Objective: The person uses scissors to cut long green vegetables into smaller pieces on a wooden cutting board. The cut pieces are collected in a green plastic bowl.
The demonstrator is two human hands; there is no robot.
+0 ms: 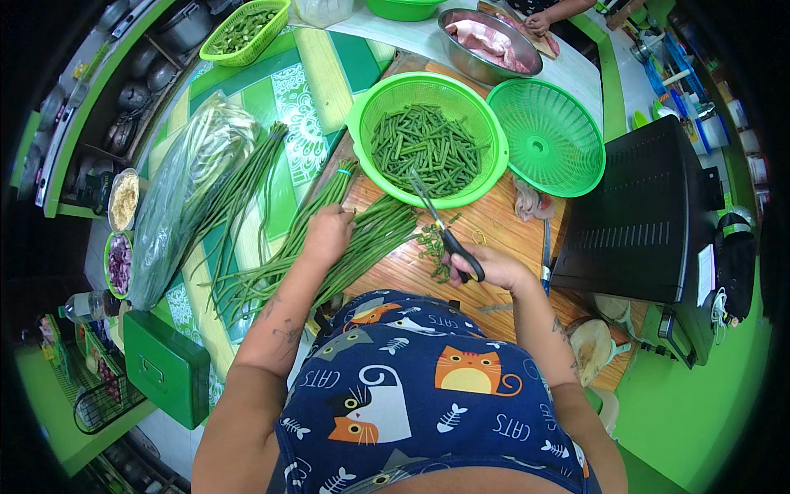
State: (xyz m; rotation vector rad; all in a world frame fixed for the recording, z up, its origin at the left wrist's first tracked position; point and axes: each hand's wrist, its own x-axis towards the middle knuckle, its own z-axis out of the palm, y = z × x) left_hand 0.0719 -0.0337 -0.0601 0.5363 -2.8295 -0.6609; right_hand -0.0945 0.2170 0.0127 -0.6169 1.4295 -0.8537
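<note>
My left hand (330, 231) rests on the near part of a spread of long green yardlong beans (376, 241), its fingers curled on them. Scissors with black handles (453, 247) are in my right hand (484, 267), blades apart and pointing away, their tips over the near rim of a green colander (498, 176). That colander holds many short-cut bean pieces (429, 148). Small trimmed bean ends (434, 247) lie on the wood-patterned tabletop by the scissors. One bundle (342, 173) has a blue-green band around it; another bunch (271, 145) lies further left.
A green plastic basket (543, 142), a steel bowl of raw meat (487, 46), and a knife (546, 253) beside a black oven (629, 216) are at right. Left are bagged vegetables (197, 185) and a green metal box (166, 370). Another person's hand (538, 23) is at the top.
</note>
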